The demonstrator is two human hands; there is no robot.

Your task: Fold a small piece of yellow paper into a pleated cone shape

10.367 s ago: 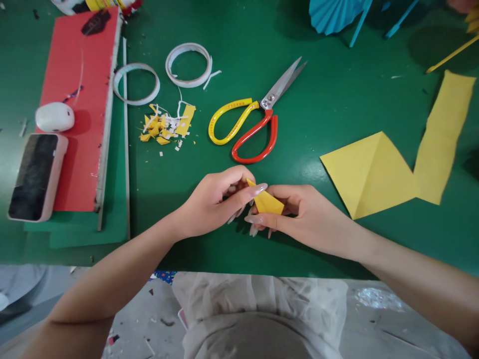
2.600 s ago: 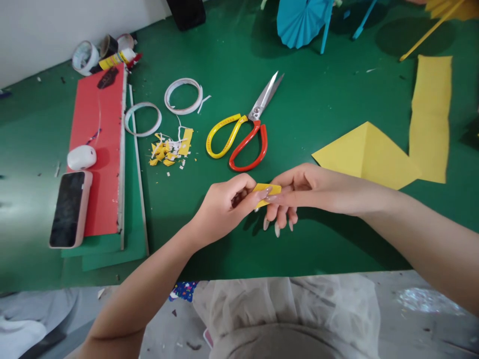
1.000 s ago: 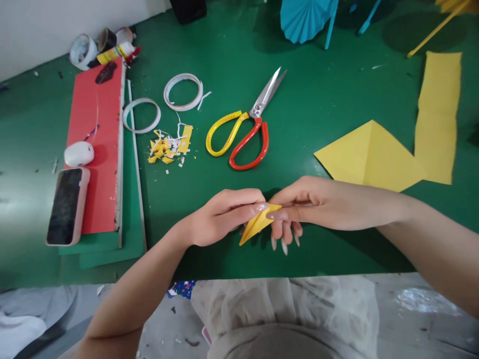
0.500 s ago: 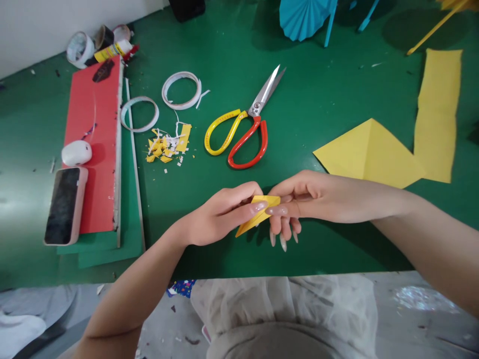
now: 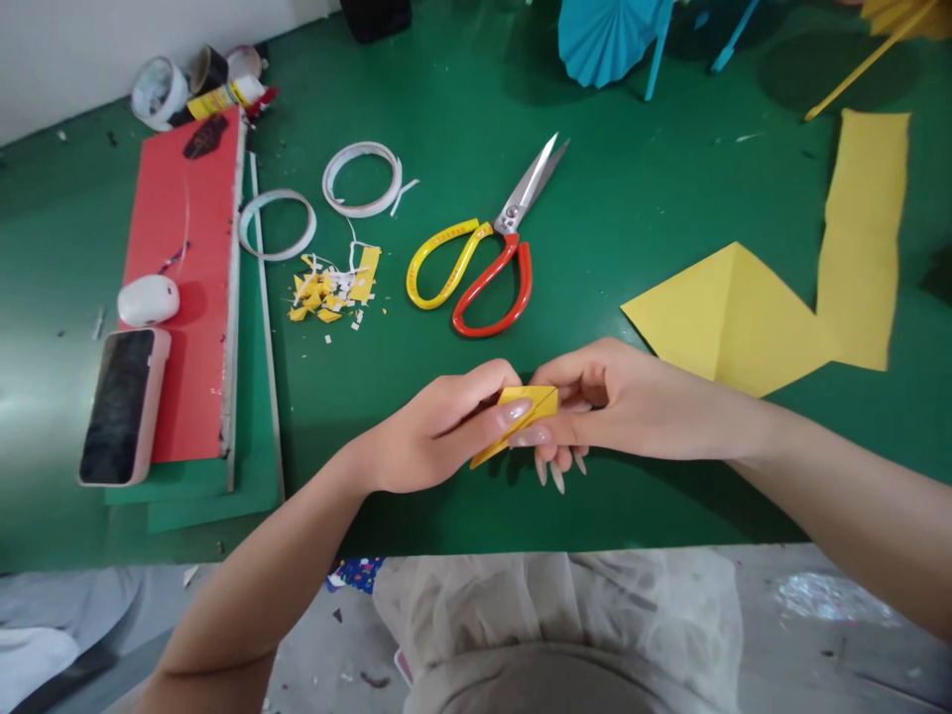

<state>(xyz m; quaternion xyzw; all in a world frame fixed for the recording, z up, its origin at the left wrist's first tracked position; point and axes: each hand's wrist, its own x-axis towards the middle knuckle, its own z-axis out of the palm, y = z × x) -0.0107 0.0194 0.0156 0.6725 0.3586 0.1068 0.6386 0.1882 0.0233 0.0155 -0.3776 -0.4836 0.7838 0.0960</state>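
Between my two hands, above the near part of the green table, is a small folded piece of yellow paper (image 5: 544, 399). My left hand (image 5: 453, 426) pinches it with the thumb on top, the other fingers hidden behind. From the right, my right hand (image 5: 595, 402) grips the same paper, its thumb tip pressed on the lower fold and the long-nailed fingers curled below. Beyond the hands lie scissors (image 5: 507, 226) with one yellow and one red handle, blades slightly apart. A creased yellow sheet (image 5: 725, 312) lies just past my right forearm.
A yellow paper strip (image 5: 863, 238) lies at the right. Left of the scissors are two tape rolls (image 5: 363, 147) and paper scraps (image 5: 327, 293). A phone (image 5: 123, 407) and a white case (image 5: 149, 299) sit by a red board (image 5: 194, 377). A blue pleated paper piece (image 5: 610, 40) stands at the back.
My right thumb has slid left and down along the folded paper, and the paper's upper right corner shows more. My left hand keeps its pinch.
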